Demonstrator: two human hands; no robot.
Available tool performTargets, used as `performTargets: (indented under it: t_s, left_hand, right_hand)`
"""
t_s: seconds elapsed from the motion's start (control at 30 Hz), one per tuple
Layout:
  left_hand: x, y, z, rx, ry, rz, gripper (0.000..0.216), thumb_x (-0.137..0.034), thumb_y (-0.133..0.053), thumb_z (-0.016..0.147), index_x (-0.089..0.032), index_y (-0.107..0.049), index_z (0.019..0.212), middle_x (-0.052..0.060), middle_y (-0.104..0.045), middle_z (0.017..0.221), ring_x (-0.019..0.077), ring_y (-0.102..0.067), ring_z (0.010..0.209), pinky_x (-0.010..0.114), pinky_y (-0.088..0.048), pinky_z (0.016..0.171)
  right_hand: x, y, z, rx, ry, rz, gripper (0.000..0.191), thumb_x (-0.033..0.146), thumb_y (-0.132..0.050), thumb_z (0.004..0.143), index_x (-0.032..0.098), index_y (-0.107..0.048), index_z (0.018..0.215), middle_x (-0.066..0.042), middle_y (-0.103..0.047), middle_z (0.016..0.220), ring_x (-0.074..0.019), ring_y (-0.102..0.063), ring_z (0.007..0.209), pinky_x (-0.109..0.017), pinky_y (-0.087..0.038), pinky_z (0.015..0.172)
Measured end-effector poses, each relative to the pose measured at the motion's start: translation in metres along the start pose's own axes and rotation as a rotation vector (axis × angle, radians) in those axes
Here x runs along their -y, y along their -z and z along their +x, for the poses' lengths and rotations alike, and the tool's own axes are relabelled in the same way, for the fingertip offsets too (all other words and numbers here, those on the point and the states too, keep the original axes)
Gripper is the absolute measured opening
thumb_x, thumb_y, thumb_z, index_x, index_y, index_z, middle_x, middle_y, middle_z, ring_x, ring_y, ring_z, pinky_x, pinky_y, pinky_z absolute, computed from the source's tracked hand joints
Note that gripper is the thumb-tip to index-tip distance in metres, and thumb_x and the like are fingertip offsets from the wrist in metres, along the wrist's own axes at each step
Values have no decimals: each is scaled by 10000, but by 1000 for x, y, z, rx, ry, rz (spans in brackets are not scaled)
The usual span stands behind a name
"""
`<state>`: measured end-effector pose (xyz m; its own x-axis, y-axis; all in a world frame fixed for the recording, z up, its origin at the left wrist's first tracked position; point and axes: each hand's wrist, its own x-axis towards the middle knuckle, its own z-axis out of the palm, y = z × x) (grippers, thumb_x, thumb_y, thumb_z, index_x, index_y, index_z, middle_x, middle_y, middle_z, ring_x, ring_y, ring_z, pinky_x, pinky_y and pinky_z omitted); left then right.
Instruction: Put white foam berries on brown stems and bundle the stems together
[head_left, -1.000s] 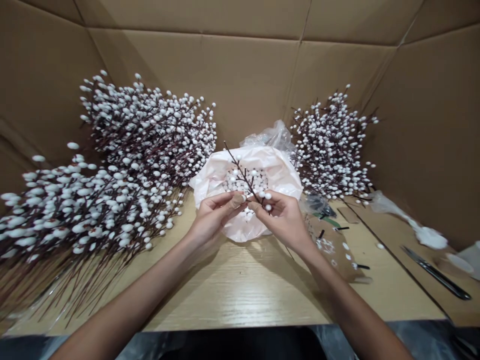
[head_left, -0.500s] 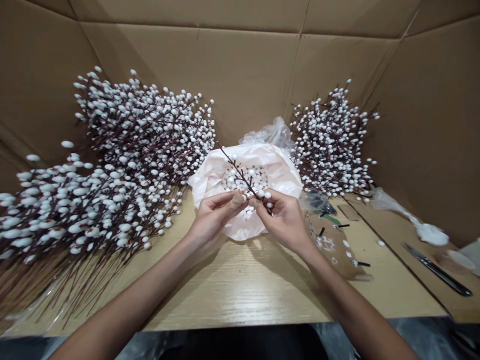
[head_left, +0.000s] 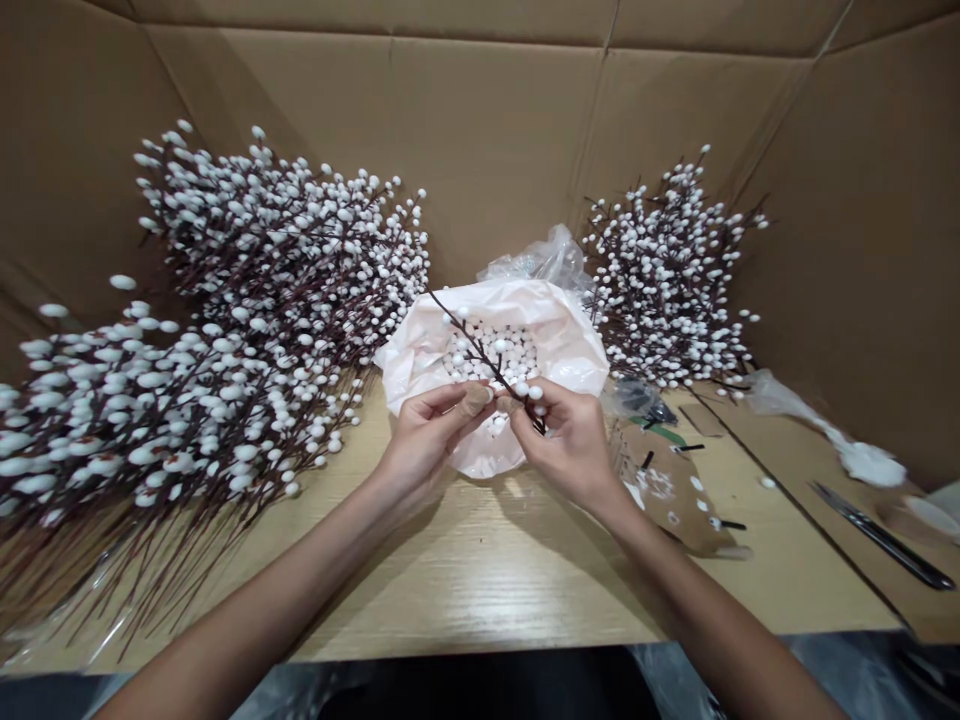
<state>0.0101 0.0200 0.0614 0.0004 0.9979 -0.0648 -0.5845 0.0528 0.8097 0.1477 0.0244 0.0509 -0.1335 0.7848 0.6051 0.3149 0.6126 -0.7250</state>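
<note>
A thin dark twig (head_left: 480,350) with a few white foam balls on it is held over a pale plastic bag (head_left: 570,345) full of loose white balls. My right hand (head_left: 566,440) is closed around the twig's lower end. My left hand (head_left: 431,435) pinches at the twig beside a white ball, thumb and fingertips pressed together. The two hands touch at the fingertips just in front of the bag.
Large bundles of finished white-budded branches lie at the left (head_left: 195,370) and stand at the back right (head_left: 667,280). Cardboard walls (head_left: 495,130) enclose the wooden table (head_left: 480,570). A dark knife (head_left: 885,535), white scraps (head_left: 870,462) and small dark bits (head_left: 675,480) lie to the right.
The hands and twig have stayed almost in place, with only slight finger movement. The view has shifted a little.
</note>
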Motion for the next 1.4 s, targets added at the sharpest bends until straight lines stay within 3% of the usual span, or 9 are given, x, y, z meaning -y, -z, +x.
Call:
performTargets:
  t_s: [0.4, 0.6, 0.77, 0.87, 1.07, 1.17, 1.27, 1.33, 1.4]
  left_hand:
    - [3, 1, -1, 12, -21, 29, 296, -222, -867, 407, -131, -732, 654, 26, -719, 656, 105, -647, 599, 177, -529, 597]
    - [4, 2, 0, 9, -49, 62, 308, -249, -865, 418, -134, -729, 670, 24, -718, 684, 111, -644, 643, 218, -522, 689]
    - [3, 1, 0, -25, -35, 43, 312, -231, -859, 436, -115, -718, 690, 34, -715, 716, 127, -646, 669, 283, -511, 797]
    - [-2, -2, -1, -21, -28, 31, 318, -224, -854, 459, -118, -709, 721, 28, -713, 755, 125, -649, 699, 284, -502, 834]
    - [-12, 0, -4, 5, -37, 118, 471, -267, -829, 521, -146, -676, 949, 70, -701, 930, 158, -655, 822, 275, -513, 795]
    - [-6, 6, -5, 141, 74, 345, 511, -227, -824, 526, -139, -657, 1001, 94, -693, 961, 158, -647, 787, 254, -516, 685]
    - [8, 10, -6, 434, 231, 535, 473, -269, -809, 545, -113, -672, 970, 85, -704, 838, 137, -629, 649, 242, -486, 586]
    - [18, 11, -7, 549, 226, 595, 445, -333, -783, 572, -105, -683, 940, 65, -697, 742, 114, -594, 561, 235, -457, 550]
    - [26, 10, -8, 561, 182, 647, 423, -377, -767, 574, -100, -689, 884, 45, -677, 659, 103, -559, 504, 228, -429, 521]
  right_hand:
    - [0, -1, -1, -5, 22, -15, 76, 140, -520, 764, 157, -562, 703, 44, -476, 553, -80, -407, 491, -217, -302, 481]
    - [0, -2, -1, -5, 10, -2, 90, 166, -516, 776, 163, -548, 692, 39, -484, 561, -81, -404, 492, -218, -298, 483]
    - [2, -2, 2, -9, -79, 63, 178, 233, -545, 784, 169, -501, 624, 51, -394, 526, -80, -357, 494, -219, -265, 460]
    - [5, -2, 6, -11, -166, 172, 242, 285, -584, 765, 174, -475, 580, 55, -386, 513, -78, -363, 485, -212, -275, 449]
    - [9, 7, 19, -76, -454, 676, 232, 328, -747, 615, 152, -645, 727, -28, -685, 700, -153, -628, 674, -268, -490, 666]
    - [10, 14, 25, -161, -511, 851, 235, 298, -788, 566, 155, -670, 711, -39, -715, 743, -158, -661, 733, -284, -511, 779]
    - [11, 15, 28, -211, -507, 937, 247, 286, -811, 535, 160, -674, 698, -30, -721, 766, -149, -670, 756, -273, -510, 829]
    - [11, 11, 28, -230, -490, 938, 244, 291, -809, 540, 159, -671, 693, -27, -718, 761, -152, -674, 758, -281, -506, 850]
    - [10, 4, 27, -247, -470, 905, 238, 298, -801, 554, 162, -664, 692, -25, -714, 759, -166, -676, 773, -302, -503, 863]
